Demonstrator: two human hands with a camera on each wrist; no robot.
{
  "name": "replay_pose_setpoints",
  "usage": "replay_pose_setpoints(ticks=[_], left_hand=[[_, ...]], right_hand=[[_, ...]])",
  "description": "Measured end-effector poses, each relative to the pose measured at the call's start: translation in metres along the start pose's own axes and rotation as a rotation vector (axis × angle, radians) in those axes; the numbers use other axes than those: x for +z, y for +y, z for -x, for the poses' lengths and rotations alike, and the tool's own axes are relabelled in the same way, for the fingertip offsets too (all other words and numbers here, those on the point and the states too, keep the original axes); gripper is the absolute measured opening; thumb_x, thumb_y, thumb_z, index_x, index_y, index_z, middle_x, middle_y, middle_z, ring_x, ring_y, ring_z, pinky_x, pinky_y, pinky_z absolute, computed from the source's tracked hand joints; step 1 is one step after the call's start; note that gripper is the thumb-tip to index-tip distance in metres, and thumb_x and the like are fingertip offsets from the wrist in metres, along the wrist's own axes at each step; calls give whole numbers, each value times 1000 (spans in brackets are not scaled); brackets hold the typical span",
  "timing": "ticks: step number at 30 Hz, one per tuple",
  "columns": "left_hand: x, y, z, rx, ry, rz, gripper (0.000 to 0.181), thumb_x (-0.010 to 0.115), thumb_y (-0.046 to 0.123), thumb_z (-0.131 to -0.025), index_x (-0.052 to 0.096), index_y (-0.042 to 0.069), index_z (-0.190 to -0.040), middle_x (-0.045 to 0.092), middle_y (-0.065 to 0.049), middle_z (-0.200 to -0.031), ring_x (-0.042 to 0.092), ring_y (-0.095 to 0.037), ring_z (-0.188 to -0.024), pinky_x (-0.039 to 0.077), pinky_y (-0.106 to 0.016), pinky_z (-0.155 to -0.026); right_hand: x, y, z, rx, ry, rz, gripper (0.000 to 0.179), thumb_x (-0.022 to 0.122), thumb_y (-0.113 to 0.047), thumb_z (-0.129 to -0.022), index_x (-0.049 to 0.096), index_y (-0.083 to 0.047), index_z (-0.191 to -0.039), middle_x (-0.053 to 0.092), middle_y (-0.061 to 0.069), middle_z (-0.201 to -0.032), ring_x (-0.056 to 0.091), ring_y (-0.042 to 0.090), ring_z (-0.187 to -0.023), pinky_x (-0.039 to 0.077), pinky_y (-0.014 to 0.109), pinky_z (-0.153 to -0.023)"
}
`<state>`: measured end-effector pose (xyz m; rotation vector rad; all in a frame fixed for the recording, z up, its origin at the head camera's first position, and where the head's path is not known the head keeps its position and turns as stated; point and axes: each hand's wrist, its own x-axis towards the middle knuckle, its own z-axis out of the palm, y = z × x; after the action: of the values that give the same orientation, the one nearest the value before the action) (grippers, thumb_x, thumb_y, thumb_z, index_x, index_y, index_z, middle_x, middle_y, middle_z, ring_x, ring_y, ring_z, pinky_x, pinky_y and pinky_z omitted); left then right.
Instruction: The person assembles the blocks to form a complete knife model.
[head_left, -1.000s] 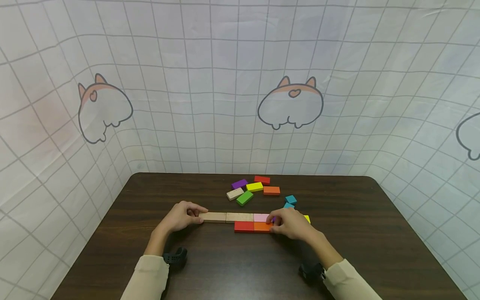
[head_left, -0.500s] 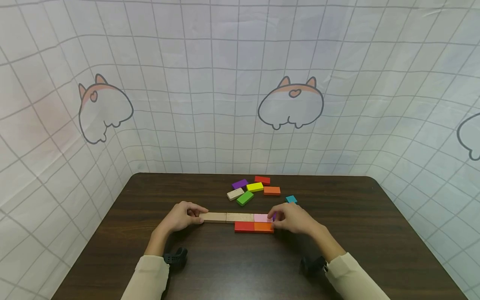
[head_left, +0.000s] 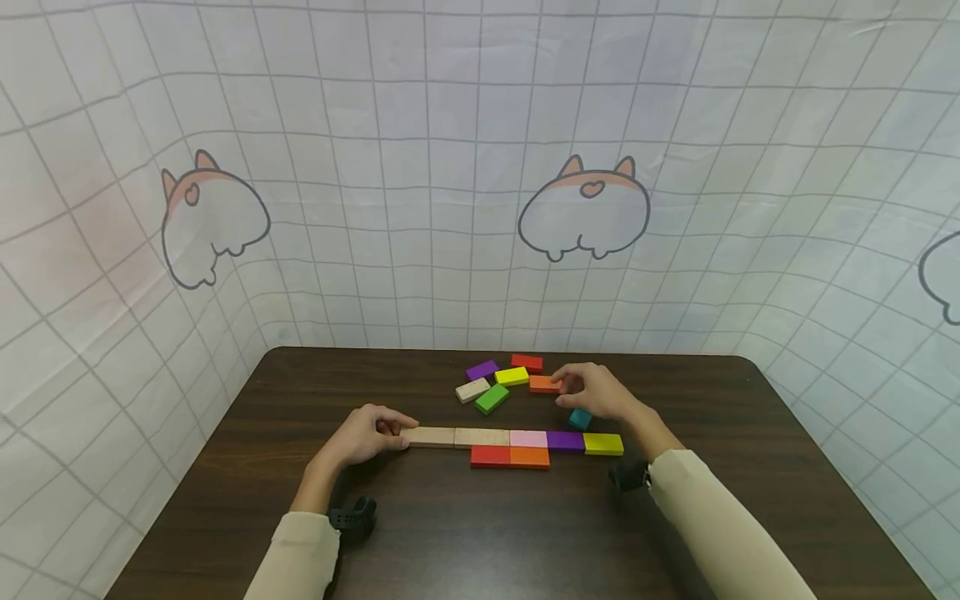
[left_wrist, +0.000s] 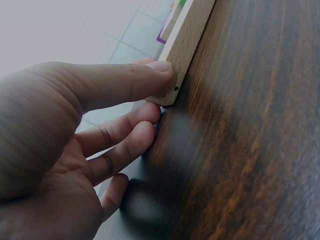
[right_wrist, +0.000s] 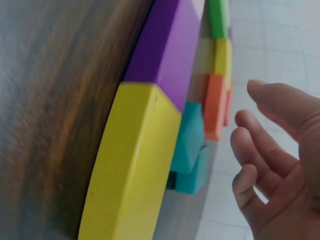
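Note:
Flat on the table, a row runs from two plain wooden blocks (head_left: 482,436) through a pink block (head_left: 528,437) and a purple block (head_left: 566,441) to a yellow block (head_left: 603,444). A red block (head_left: 491,456) and an orange block (head_left: 529,457) lie along its near side. My left hand (head_left: 365,435) pinches the left end of the leftmost wooden block (left_wrist: 186,47) between thumb and index finger. Behind the row, my right hand (head_left: 600,392) hovers with loosely bent fingers, holding nothing, beside a loose orange block (head_left: 542,384) and above two blue blocks (right_wrist: 189,135).
Several loose blocks lie at the back of the dark table (head_left: 465,533): a red block (head_left: 527,362), a purple block (head_left: 482,370), a yellow block (head_left: 512,377), a green block (head_left: 492,398) and a plain block (head_left: 472,391). A white gridded curtain (head_left: 375,250) hangs behind.
My right hand has left the right part of the row and moved back toward the loose blocks, uncovering the purple and yellow blocks. My left hand stays at the wooden block.

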<state>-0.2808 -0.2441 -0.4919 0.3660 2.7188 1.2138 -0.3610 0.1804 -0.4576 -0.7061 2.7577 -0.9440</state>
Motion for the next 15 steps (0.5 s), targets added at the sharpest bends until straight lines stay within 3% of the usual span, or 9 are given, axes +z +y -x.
replay_pose_setpoints(ticks=[6,15], left_hand=[[0,-1,0,6,5,2,26,81,14,-88,80,17,-114,65,-2,-90,54,-18,-74,47,-31,-65],[1,-3,-1,-3,7,10,25,81,15,-88,80,19,-112,65,-1,-89,54,-17,-73,47,-31,-65]], right_hand=[[2,15,-16,27,11,12,41,76,-14,-93,66,-8,-132,71,13,-114,66,23,-97,56,45,-89],[6,30,-27,73,-4,22,47,77,-14,-92,63,-9,-137,70,13,-116,64,27,-104,54,47,-93]])
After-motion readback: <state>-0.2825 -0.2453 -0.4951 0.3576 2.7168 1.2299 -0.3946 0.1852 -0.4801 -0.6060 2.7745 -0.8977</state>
